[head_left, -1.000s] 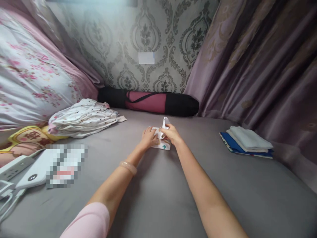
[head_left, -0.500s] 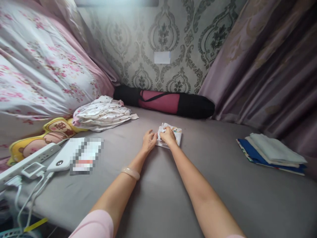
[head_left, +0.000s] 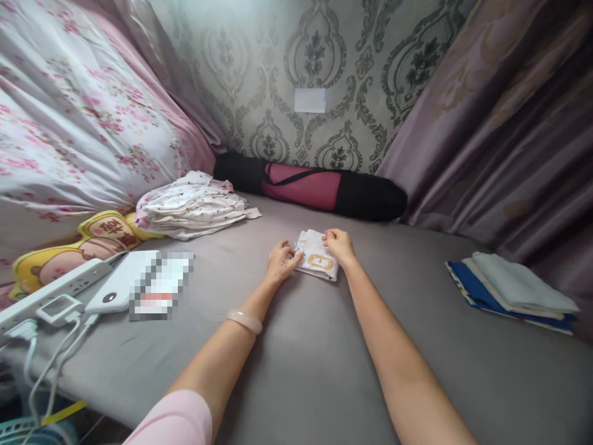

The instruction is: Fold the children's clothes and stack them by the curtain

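Observation:
A small folded white cloth (head_left: 315, 264) with a yellow-and-white printed patch lies on the grey sheet in front of me. At its left edge is my left hand (head_left: 281, 262), fingers apart, with the thumb resting on the fabric. My right hand (head_left: 340, 245) is at the upper right corner, its thumb and fingers closed on the cloth's edge. The fingertips partly cover that corner.
Left of the cloth are heaped white garments (head_left: 192, 207), a yellow cushion (head_left: 60, 259), a power strip (head_left: 55, 296) with cables and a white power bank (head_left: 123, 281). Folded cloths (head_left: 514, 287) lie right. A long black-and-maroon bag (head_left: 301, 185) spans the back.
My right hand has moved from the middle of the cloth to its upper right corner. The cloth now lies flatter, showing its yellow print. My left hand stays at the left edge.

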Motion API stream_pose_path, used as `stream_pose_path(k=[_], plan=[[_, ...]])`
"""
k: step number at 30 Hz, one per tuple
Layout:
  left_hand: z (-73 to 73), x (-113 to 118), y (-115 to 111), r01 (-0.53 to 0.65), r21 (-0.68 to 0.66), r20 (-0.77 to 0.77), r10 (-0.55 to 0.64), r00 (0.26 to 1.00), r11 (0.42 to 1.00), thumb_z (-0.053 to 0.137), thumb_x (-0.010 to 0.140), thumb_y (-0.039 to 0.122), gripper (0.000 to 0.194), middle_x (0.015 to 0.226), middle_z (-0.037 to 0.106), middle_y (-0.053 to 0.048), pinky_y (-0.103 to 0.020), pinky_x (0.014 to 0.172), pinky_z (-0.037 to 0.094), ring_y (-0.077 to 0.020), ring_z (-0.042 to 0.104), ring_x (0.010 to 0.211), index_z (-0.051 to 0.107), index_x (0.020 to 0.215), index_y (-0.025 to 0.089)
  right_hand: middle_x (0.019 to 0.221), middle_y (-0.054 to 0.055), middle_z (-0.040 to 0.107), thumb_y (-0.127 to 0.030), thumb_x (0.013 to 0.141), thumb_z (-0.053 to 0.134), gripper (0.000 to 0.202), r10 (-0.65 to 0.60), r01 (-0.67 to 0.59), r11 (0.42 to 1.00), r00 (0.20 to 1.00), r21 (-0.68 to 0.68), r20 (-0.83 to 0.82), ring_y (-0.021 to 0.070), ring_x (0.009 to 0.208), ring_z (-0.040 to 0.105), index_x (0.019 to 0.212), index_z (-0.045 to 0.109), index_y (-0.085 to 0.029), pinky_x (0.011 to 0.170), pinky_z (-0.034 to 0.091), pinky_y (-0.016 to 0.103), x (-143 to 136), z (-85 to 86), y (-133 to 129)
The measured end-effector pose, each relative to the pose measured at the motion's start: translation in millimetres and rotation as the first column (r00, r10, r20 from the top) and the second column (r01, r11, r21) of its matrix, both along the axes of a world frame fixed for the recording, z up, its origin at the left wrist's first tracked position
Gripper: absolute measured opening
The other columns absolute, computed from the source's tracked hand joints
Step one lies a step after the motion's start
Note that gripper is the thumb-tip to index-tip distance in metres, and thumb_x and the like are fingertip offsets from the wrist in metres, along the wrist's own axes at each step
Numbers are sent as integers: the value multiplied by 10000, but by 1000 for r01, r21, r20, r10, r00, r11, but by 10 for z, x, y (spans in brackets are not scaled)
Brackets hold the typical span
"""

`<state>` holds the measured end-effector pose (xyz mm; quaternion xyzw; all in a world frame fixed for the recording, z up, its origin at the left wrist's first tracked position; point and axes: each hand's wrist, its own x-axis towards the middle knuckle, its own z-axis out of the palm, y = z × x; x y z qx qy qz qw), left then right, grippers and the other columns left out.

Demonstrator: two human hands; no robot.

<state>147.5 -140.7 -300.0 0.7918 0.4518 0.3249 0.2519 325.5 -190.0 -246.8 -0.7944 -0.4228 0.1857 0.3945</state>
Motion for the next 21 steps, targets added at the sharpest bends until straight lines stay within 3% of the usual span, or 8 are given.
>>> stream_pose_path(k=[3,6,9,13,15,17,21], plan=[[9,-7,-4,-2,-18,33,2,999,1000,656,782,358,199,1297,568,-138,-401,1058,379,-260,514,1236,683,710,174,1169,89,672,-258,914,375,370,-60,56,997,995,52,75,191,1083,618,1164,637,-183,947,454,310,178,35,-75],[20,-5,-7,-28,-31,51,29,998,999,651,765,303,155,1287,572,-122,-402,1060,379,-260,514,1231,658,674,178,1315,100,590,-259,932,343,423,-18,8,999,978,47,209,196,1228,523,1270,583,-172,1049,371,332,208,31,-134],[29,2,-12,-44,-31,51,46,998,999,636,753,265,137,1261,584,-114,-389,1057,382,-260,526,1210,633,647,179,1500,81,391,-302,965,293,471,135,-125,991,929,-51,345,220,1402,298,1382,481,-190,1147,198,456,131,-4,-165],[21,4,-10,-53,-5,33,54,998,999,624,749,247,112,1226,587,-118,-371,1043,383,-251,529,1188,598,662,181,1575,48,221,-400,990,223,521,367,-296,929,818,-223,444,246,1464,71,1465,362,-237,1137,13,586,18,-41,-145],[10,-2,-5,-60,14,25,60,998,998,621,744,232,61,1141,610,-110,-372,1000,411,-239,553,1124,599,773,183,1583,37,193,-424,991,210,533,449,-349,892,761,-289,469,246,1465,43,1481,332,-256,1137,-3,580,-7,-62,-93],[-1,-11,-3,-44,35,15,43,999,998,601,752,213,141,1036,624,-77,-368,944,438,-223,569,1045,585,891,193,1587,18,181,-435,990,205,533,514,-381,854,722,-355,462,245,1465,41,1489,311,-281,1140,11,571,-12,-94,-18],[-12,-28,-8,35,84,-10,-34,999,996,532,797,169,109,1060,609,-57,-352,936,429,-207,551,1055,577,887,213,1586,-5,187,-454,986,203,531,557,-383,813,728,-438,398,259,1463,62,1496,274,-326,1133,91,578,0,-170,125]])
